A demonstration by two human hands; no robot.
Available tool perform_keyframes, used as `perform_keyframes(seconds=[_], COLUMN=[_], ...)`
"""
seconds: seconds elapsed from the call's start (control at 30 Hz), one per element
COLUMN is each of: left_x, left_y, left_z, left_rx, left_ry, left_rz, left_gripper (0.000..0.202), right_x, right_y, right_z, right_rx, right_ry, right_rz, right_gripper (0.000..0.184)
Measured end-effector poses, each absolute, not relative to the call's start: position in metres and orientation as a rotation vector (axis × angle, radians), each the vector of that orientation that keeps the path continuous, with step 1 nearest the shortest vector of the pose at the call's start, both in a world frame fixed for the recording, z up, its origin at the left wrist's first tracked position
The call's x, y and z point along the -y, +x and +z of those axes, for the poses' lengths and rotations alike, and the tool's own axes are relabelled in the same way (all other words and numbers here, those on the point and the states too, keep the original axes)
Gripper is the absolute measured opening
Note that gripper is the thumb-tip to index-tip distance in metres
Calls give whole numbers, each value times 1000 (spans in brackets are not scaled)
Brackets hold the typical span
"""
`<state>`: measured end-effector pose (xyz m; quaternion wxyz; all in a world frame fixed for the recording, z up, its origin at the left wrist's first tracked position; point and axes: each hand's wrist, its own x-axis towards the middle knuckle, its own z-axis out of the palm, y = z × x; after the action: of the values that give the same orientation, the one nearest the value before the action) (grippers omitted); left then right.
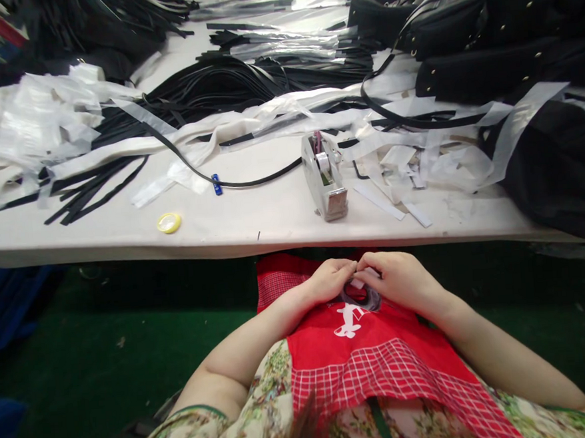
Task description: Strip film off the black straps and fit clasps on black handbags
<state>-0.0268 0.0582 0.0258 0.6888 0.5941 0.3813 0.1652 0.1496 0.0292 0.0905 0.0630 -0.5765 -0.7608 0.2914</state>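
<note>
Above my lap, just below the table edge, my left hand [331, 280] and my right hand [401, 279] meet fingertip to fingertip. Both are closed in a pinch at the upper side of a greyish roll of tape [372, 301], which rests against my red apron [320, 327]. The fingers partly cover the roll, and a small pale patch shows inside its ring. On the table straight ahead stands a tape dispenser [323, 177] with a small roll in it. A long black strap [264, 181] curves up to the dispenser from the left.
A yellow-rimmed ring [169, 222] and a small blue item [216, 184] lie left of the dispenser. Bundled black straps [213, 84] cross the table [252, 215]. Crumpled plastic wrap [40, 123] heaps at left. Black bags [487, 65] and film scraps [462, 167] are at right.
</note>
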Motion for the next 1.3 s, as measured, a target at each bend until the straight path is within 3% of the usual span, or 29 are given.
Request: perform_keyframes(seconds=[0.17, 0.33, 0.5, 0.67, 0.87, 1.1, 1.3], left_x=[-59, -56, -53, -53, -44, -36, -33], left_y=[-31, -26, -24, -25, -27, -28, -24], left_z=[26, 25, 26, 30, 41, 42, 41], left_rx=[-791, -863, -908, -885, -888, -1122, -1130], left_ry=[1396, 1501, 1507, 1510, 1619, 1554, 1545], left_rz=[395, 339, 333, 393, 543, 575, 612], left_gripper=[35, 36, 34, 30, 24, 24, 19], right_x=[-50, -56, -58, -47, -30, -22, -25], right_y=[165, 168, 178, 173, 153, 151, 162], right_z=[63, 37, 18, 11, 15, 33, 44], right_rx=[1870, 1585, 1274, 1181, 809, 1236, 1312], right_ry=[-1549, -1484, -1627, -1591, -1448, -1526, -1423], right_rz=[1376, 1595, 1759, 1970, 1895, 1483, 1640], right_gripper=[20, 28, 49, 44, 40, 29, 36])
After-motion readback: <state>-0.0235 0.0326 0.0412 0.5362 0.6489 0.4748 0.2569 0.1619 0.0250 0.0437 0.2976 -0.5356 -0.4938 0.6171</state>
